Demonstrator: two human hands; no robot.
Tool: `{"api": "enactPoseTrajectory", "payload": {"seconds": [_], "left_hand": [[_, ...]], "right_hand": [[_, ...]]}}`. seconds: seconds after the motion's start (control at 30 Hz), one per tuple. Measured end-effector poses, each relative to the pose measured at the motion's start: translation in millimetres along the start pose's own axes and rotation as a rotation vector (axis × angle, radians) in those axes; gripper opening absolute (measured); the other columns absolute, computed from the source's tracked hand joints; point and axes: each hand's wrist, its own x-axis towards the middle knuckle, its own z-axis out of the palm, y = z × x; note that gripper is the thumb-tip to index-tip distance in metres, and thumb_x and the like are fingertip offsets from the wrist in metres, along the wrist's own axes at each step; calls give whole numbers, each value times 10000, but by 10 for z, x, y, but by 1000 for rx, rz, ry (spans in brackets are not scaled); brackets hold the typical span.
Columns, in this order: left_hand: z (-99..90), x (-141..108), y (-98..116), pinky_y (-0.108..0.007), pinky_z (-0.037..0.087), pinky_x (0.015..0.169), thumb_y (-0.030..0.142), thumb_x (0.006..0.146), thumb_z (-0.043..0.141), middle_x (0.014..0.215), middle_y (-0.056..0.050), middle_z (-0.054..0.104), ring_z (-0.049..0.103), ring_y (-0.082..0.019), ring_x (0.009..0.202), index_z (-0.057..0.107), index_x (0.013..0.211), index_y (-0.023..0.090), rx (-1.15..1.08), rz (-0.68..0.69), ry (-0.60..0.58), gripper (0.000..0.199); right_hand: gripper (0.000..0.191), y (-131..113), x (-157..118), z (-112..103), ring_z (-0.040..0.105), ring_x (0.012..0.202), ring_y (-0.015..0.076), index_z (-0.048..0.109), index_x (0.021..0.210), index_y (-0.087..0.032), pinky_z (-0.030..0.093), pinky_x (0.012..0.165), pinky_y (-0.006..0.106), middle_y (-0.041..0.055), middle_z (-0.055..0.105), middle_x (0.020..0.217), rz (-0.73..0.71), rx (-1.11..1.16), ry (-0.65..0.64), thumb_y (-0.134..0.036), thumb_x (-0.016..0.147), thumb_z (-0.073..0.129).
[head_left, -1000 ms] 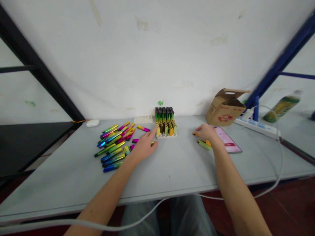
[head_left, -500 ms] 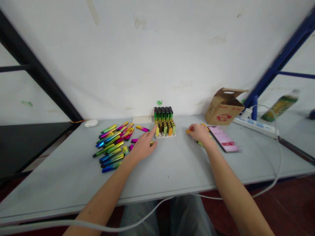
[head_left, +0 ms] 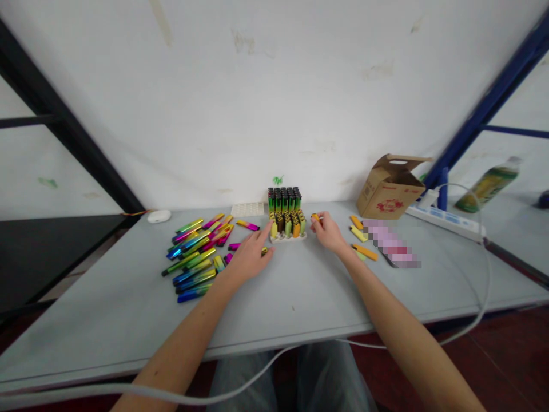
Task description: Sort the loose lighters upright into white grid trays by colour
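While my right hand [head_left: 326, 232] pinches an orange lighter [head_left: 316, 217] just right of the white rack [head_left: 303, 236], my left hand [head_left: 251, 252] rests with fingers parted at the rack's left side; I can't tell whether its index fingertip touches. The rack carries upright lighters [head_left: 288, 226] in packed rows, green ones with black tops behind, yellow, green and orange ones with gold tops in front. Beside my left hand spreads a pile of metallic lighters [head_left: 197, 277]. Right of my right hand lie loose lighters [head_left: 365, 252] by a phone [head_left: 388, 240]. Beyond stands an open carton [head_left: 388, 197], its inside mostly hidden from me. My widest room is the tabletop [head_left: 295, 292] between my forearms, from rack to near edge; behind the rack, the wall [head_left: 266, 114] is close.
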Motion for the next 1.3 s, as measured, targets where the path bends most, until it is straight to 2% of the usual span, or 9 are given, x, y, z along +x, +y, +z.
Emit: {"api": "enactPoseTrajectory", "payload": {"seconds": [0.23, 0.33, 0.47, 0.67, 0.8, 0.97, 1.07, 1.17, 1.3], "left_hand": [[21, -6, -17, -456, 410, 1009, 281, 903, 488, 1246, -151, 565, 537, -291, 1158, 144, 1534, 205, -21, 16, 14, 722], [16, -6, -11, -451, 417, 997, 283, 905, 488, 1232, -155, 569, 546, -294, 1141, 142, 1534, 197, -8, 10, 8, 723], [1, -3, 6, -448, 427, 985, 281, 902, 492, 1216, -151, 577, 551, -296, 1132, 138, 1535, 203, -6, 4, 2, 729], [8, -1, 1, -452, 422, 993, 273, 901, 490, 1225, -157, 571, 547, -299, 1142, 130, 1536, 197, -7, 10, 1, 734], [23, 2, -19, -452, 426, 990, 285, 904, 486, 1230, -157, 567, 546, -302, 1142, 124, 1536, 198, 9, 20, 5, 733], [28, 1, -24, -446, 425, 990, 285, 903, 489, 1201, -153, 577, 556, -298, 1124, 122, 1536, 192, 12, 29, 9, 737], [28, -3, -20, -442, 428, 982, 282, 901, 493, 1195, -145, 581, 560, -294, 1118, 131, 1535, 203, 11, 25, 14, 734], [25, -5, -20, -437, 428, 982, 284, 901, 491, 1200, -146, 579, 556, -292, 1126, 137, 1534, 203, 0, 19, 14, 730], [18, -5, -19, -439, 421, 991, 292, 905, 486, 1222, -150, 571, 544, -294, 1148, 122, 1537, 206, -9, 17, 5, 734]], "right_hand": [[348, -134, 36, -35, 449, 579, 125, 567, 806, -185, 375, 528, 243, -23, 511, 644, 36, 252, 82, -527, 742, 576], [377, -233, -3, -54, 369, 498, 96, 560, 802, -193, 305, 445, 223, -54, 429, 582, 54, 458, 30, -560, 730, 605], [441, -386, -103, -41, 402, 470, 85, 548, 935, -213, 297, 418, 221, -57, 473, 629, -17, 686, -61, -618, 764, 580], [406, -492, -220, -8, 403, 482, 77, 548, 1030, -226, 313, 422, 209, -61, 489, 666, -82, 733, -305, -562, 805, 594], [369, -498, -245, 20, 407, 476, 73, 564, 1013, -219, 323, 432, 203, -67, 479, 635, -101, 761, -385, -528, 815, 604], [396, -512, -255, 50, 500, 472, 94, 567, 939, -209, 355, 411, 203, -48, 575, 617, -45, 740, -405, -535, 746, 684], [387, -515, -247, 47, 401, 396, 63, 575, 792, -188, 266, 373, 197, -38, 586, 569, -9, 731, -358, -541, 712, 713], [404, -524, -236, 18, 280, 378, 45, 604, 770, -175, 178, 375, 210, -62, 504, 506, 6, 778, -310, -562, 711, 703], [438, -559, -222, -39, 200, 403, 49, 612, 792, -178, 144, 393, 209, -102, 308, 496, 104, 881, -346, -600, 701, 685]]}}
